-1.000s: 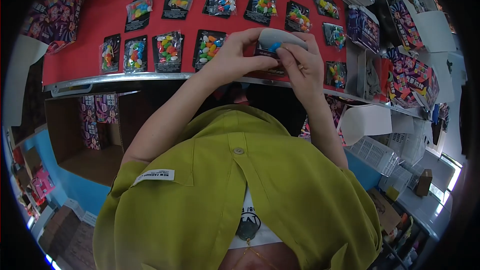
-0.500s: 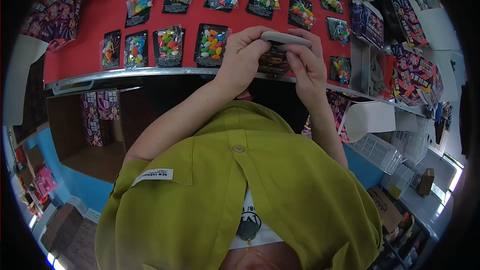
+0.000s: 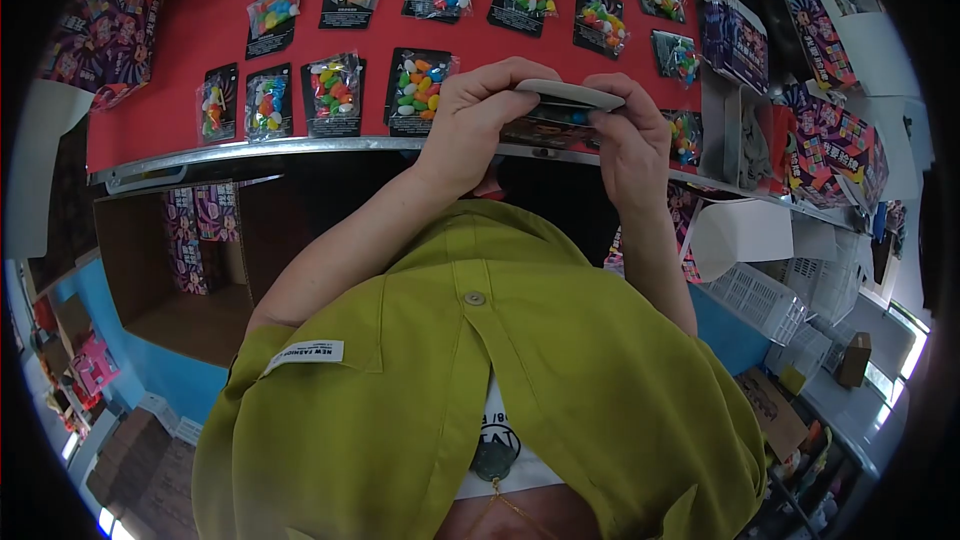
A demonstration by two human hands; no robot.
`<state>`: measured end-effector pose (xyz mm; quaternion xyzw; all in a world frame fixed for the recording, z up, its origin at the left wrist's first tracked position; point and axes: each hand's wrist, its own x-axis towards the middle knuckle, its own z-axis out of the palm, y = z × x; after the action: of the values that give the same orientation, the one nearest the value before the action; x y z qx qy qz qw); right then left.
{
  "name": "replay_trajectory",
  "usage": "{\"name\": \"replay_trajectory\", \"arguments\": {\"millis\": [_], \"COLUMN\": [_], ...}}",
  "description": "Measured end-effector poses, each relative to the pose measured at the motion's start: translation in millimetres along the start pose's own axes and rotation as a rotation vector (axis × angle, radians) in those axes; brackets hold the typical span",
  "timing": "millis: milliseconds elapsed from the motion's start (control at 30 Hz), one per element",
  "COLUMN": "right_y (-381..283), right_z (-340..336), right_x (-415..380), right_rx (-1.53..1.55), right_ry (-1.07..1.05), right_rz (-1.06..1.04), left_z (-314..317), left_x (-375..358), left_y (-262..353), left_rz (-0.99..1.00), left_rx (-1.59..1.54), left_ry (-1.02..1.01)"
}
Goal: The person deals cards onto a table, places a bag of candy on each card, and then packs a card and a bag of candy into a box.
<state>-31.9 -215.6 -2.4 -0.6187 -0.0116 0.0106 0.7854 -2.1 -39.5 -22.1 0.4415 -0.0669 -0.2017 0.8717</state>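
Observation:
My left hand (image 3: pixel 470 120) and my right hand (image 3: pixel 635 135) are raised at the near edge of the red table. Between them they pinch a small dark printed carton (image 3: pixel 548 130) with a pale upper flap (image 3: pixel 575 94). The left fingers close on its left end, the right fingers on its right end. A bit of blue shows under the flap near the right thumb; what it is I cannot make out. Beside the left hand lies a clear bag of colourful candies (image 3: pixel 420 85) on a black card. Another candy bag (image 3: pixel 684 137) lies beyond the right hand.
Rows of candy bags on black cards cover the red table (image 3: pixel 180 100). Printed boxes (image 3: pixel 735 45) and a grey bin (image 3: pixel 745 140) stand at the right. Below the table's metal edge at left is an open cardboard box (image 3: pixel 130 270) holding printed cartons.
My right hand has moved right, and my left hand slightly left. The pale flap has tilted down to the right, and the carton's printed side shows wider between my hands.

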Motion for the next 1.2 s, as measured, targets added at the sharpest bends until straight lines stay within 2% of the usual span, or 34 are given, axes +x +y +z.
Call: {"name": "replay_trajectory", "arguments": {"millis": [133, 200, 233, 300, 433, 533, 733, 800, 833, 900, 933, 1000, 1133, 1200], "right_y": [-2.6, -2.0, -0.7, 4.2, 9.3, 7.6, 16.9, 20.2, 19.3, 15.2, 12.7, 5.5, 1.5, 0.4], "right_z": [9.1, 6.7, 6.6, 8.1, 9.4, 6.6, -1.3, -3.9, -9.5, -21.7, -22.5, -22.6, -20.4, -18.7], "right_x": [-1.3, 2.7, 3.7, 5.9, 2.3, 1.9, 1.7, -1.5, -0.7, -0.1, -0.4, 0.6, -1.1, -0.2], "right_rx": [0.088, -0.133, -0.134, 0.201, 0.265, 0.193, 0.243, 0.018, 0.021, -0.919, -0.925, -1.158, -1.195, -1.002], "right_ry": [0.075, 0.041, 0.043, 0.069, 0.038, 0.009, -0.067, -0.069, -0.072, -0.134, -0.126, -0.213, -0.201, -0.173], "right_rz": [0.013, -0.021, -0.023, 0.082, 0.080, 0.107, 0.039, -0.190, -0.187, -0.738, -0.738, -0.846, -0.808, -0.647], "left_z": [-1.3, 1.8, 2.6, 3.0, -0.2, 3.2, -3.8, -4.8, -8.4, -17.6, -22.5, -30.0, -24.4, -20.4], "left_x": [-3.1, -1.3, -1.0, -0.9, -2.9, -4.6, -2.7, -6.8, -6.4, -1.7, -0.1, 0.7, -2.3, -2.7], "left_y": [0.9, -0.7, -1.0, -0.4, -0.3, 0.9, 1.7, 7.9, 7.9, 7.9, 10.9, 18.4, 25.1, 22.3], "left_rz": [-0.008, 0.019, 0.019, 0.005, -0.061, -0.044, 0.083, 0.157, 0.155, 0.635, 0.637, 0.825, 0.815, 0.655], "left_rx": [0.050, 0.062, 0.062, 0.058, 0.059, 0.005, 0.059, 0.377, 0.378, 0.877, 0.874, 1.178, 1.209, 1.042], "left_ry": [-0.009, 0.040, 0.037, 0.080, 0.056, 0.038, -0.023, -0.033, -0.029, -0.208, -0.216, -0.379, -0.390, -0.278]}}
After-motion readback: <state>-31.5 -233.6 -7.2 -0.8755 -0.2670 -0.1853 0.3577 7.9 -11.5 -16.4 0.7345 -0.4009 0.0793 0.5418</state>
